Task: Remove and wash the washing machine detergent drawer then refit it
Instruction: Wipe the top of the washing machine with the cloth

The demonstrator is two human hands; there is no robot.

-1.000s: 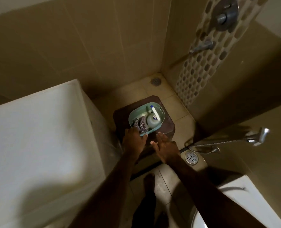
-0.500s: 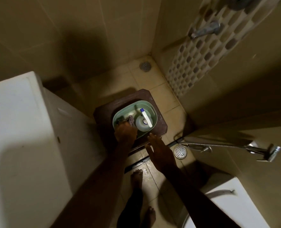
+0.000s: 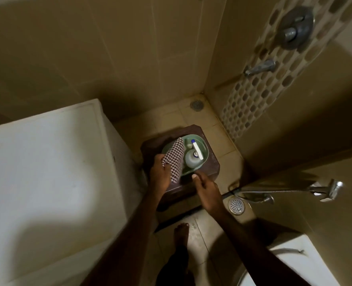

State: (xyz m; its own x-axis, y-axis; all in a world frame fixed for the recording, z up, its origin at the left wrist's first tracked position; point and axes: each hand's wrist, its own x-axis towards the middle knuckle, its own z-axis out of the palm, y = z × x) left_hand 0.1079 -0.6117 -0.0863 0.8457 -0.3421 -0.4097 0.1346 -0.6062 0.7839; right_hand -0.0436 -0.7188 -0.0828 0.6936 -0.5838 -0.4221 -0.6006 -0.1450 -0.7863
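Over green basin point(image 3: 205, 145): left hand point(image 3: 159, 174) grip pinching one checked cloth point(image 3: 174, 159); right hand point(image 3: 207, 189) loose (empty); two bottles point(image 3: 191, 159) inside.

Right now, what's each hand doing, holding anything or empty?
Left hand: grips the checked cloth, lifted over the green basin.
Right hand: holds nothing, fingers loosely curled, thumb near the basin's rim.

Checkered cloth point(image 3: 174, 156) over green tub point(image 3: 204, 145)

L hand point(image 3: 159, 174) grips checkered cloth point(image 3: 174, 159) over green tub point(image 3: 204, 146).
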